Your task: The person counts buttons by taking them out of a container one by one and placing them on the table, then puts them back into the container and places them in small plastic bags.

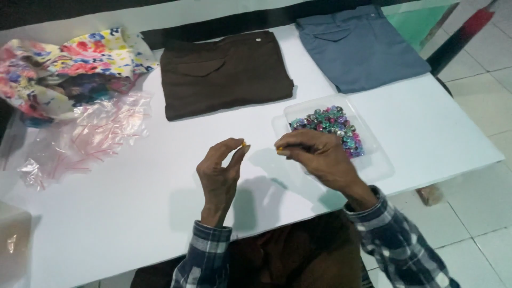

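My left hand is raised over the white table, pinching a tiny yellow-orange bead between thumb and forefinger. My right hand hovers just to its right, fingers curled and pinched, with a small yellow bit at the fingertips. Right behind that hand sits a clear plastic tray filled with several shiny multicoloured beads. The two hands are a few centimetres apart, fingertips pointing toward each other.
Folded brown trousers and folded grey-blue trousers lie at the table's back. A floral cloth and a clear plastic bag of thin pink sticks lie at the left. Tiled floor is on the right.
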